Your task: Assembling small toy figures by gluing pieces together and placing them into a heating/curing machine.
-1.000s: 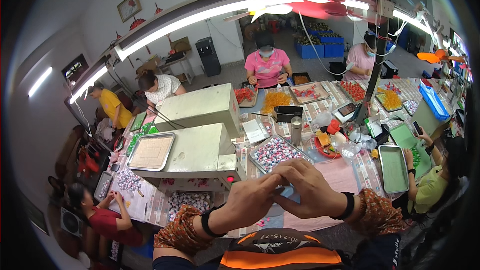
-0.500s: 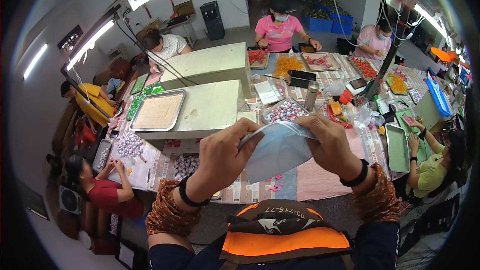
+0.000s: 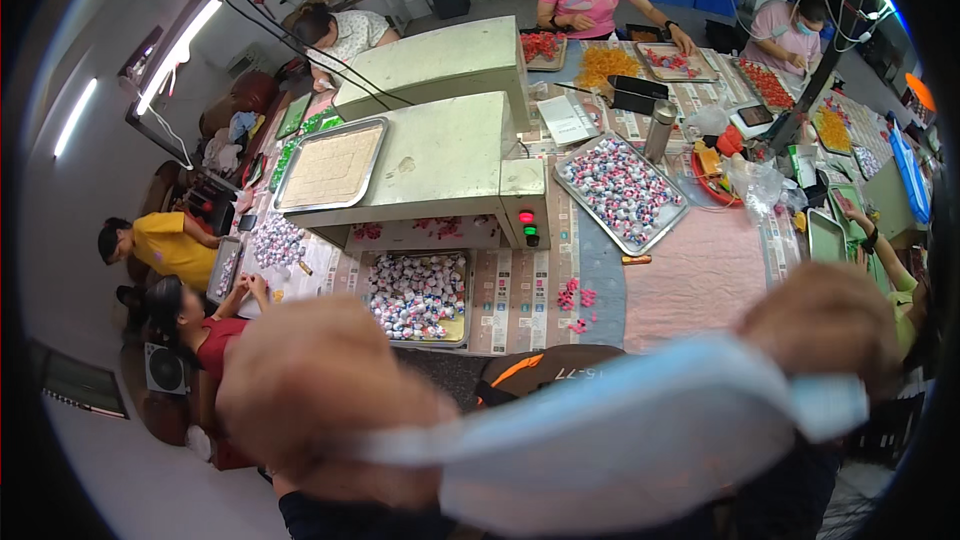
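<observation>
Both hands raise a pale blue face mask close under the camera, above the near edge of the bench.

The left hand [image 3: 320, 395] and the right hand [image 3: 825, 325] each have their fingers closed on one end of the face mask [image 3: 620, 440], which stretches blurred between them; the exact pinch is too blurred to tell. Held this close, the mask hides the near edge of the bench [image 3: 690, 280], so the person could misjudge a reach, and a slipped end could drop the mask toward the tray of wrapped sweets [image 3: 415, 295] or the loose pink pieces [image 3: 575, 300] beside it.
</observation>
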The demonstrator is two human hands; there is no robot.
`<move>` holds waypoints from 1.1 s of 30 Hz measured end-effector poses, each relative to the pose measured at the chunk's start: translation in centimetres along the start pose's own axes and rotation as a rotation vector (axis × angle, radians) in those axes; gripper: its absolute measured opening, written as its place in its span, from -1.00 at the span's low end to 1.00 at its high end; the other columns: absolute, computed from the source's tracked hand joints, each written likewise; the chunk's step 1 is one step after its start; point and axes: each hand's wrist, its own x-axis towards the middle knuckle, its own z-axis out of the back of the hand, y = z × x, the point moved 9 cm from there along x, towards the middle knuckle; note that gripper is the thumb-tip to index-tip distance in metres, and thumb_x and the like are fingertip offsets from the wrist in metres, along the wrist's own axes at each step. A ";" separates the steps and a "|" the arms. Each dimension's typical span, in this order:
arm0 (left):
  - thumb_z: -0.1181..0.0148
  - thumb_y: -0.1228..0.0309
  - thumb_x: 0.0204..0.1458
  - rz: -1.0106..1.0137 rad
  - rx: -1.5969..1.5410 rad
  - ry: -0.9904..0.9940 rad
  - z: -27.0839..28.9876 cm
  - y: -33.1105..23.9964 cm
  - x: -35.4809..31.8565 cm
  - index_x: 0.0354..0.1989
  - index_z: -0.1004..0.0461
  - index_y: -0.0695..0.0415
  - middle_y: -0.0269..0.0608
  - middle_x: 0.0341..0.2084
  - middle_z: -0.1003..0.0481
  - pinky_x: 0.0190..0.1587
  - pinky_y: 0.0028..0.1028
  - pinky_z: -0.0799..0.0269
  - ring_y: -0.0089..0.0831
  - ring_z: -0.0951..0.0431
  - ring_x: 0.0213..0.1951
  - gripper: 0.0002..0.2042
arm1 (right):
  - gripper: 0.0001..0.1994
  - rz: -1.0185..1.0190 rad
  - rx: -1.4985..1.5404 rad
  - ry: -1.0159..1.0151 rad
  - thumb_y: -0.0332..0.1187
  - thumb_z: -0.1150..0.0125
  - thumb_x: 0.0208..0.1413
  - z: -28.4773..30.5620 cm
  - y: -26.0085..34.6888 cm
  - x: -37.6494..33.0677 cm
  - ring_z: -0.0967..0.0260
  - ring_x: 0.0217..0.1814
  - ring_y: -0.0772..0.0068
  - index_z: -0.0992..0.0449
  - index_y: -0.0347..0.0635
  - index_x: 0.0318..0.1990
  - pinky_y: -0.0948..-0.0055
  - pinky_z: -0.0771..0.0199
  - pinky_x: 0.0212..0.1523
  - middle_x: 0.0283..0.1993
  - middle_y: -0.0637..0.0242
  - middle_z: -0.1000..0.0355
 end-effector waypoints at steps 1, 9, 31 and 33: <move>-0.13 0.35 0.10 -0.146 -0.089 0.009 0.9 -1.8 -0.7 -0.34 -0.62 0.08 -0.37 -0.64 -0.42 -0.54 -0.48 -0.28 -0.44 -0.44 -0.59 -0.86 | -0.87 0.115 -0.013 -0.031 -0.26 -0.31 0.06 -0.2 1.1 0.5 -0.48 -0.60 0.38 -0.62 -0.11 -0.36 0.47 -0.53 -0.55 -0.54 0.34 -0.52; -0.30 0.41 -0.02 -0.454 -0.239 0.121 -1.0 -3.8 0.5 -0.32 -0.58 0.23 -0.32 -0.68 -0.36 -0.59 -0.49 -0.28 -0.48 -0.33 -0.69 -0.85 | -0.66 0.310 0.214 0.639 -0.20 -0.31 0.09 1.9 3.8 0.5 -0.63 -0.33 -0.13 -0.64 -0.42 -0.35 0.23 -0.71 -0.33 -0.39 -0.02 -0.62; 0.00 0.37 0.30 -0.991 -1.095 0.214 -2.4 -5.5 9.4 -0.37 -0.44 0.21 -0.16 -0.49 -0.46 -0.18 -0.29 -0.46 -0.33 -0.46 -0.49 -0.78 | -0.82 0.818 -0.025 0.511 -0.44 -0.05 0.09 10.1 16.0 -8.9 -0.47 -0.11 0.05 -0.59 -0.27 -0.37 0.06 -0.46 -0.22 -0.28 0.07 -0.50; 0.00 0.38 0.30 -1.051 -1.075 0.143 -2.4 -5.6 9.9 -0.37 -0.44 0.21 -0.16 -0.48 -0.47 -0.18 -0.29 -0.46 -0.33 -0.46 -0.48 -0.78 | -0.82 0.829 -0.104 0.514 -0.43 -0.05 0.09 9.9 16.3 -9.1 -0.47 -0.10 0.05 -0.60 -0.27 -0.37 0.06 -0.46 -0.20 -0.28 0.07 -0.50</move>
